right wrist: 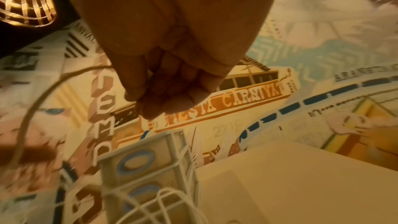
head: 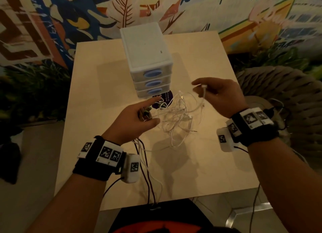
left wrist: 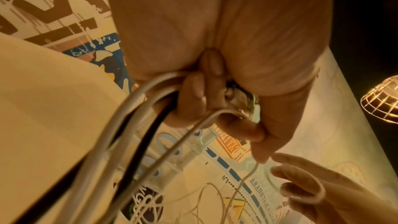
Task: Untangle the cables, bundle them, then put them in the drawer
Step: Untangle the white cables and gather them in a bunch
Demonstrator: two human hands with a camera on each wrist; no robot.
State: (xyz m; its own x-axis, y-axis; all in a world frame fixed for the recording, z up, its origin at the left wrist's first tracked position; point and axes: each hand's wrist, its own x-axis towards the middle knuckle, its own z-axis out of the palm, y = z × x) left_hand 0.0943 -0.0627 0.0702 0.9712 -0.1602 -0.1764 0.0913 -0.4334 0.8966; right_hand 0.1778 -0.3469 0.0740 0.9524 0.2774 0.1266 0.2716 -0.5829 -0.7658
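Observation:
A tangle of thin white cables (head: 176, 114) hangs in the air between my two hands, above the light wooden table (head: 205, 163). My left hand (head: 139, 118) grips a bunch of cables, white and dark (left wrist: 137, 125), with its curled fingers, the index finger sticking out. My right hand (head: 216, 95) pinches the plug end of one white cable (head: 203, 87) and holds it up to the right; that cable (right wrist: 28, 108) curves away on the left of the right wrist view. The white drawer unit (head: 148, 58) with blue oval handles stands behind the tangle, all three drawers shut.
A round purple sticker (head: 165, 99) lies on the table in front of the drawer unit. Dark and white cables (head: 148, 177) trail from my left hand over the near table edge. A woven chair (head: 282, 93) stands to the right, a painted mural wall (head: 69, 14) behind.

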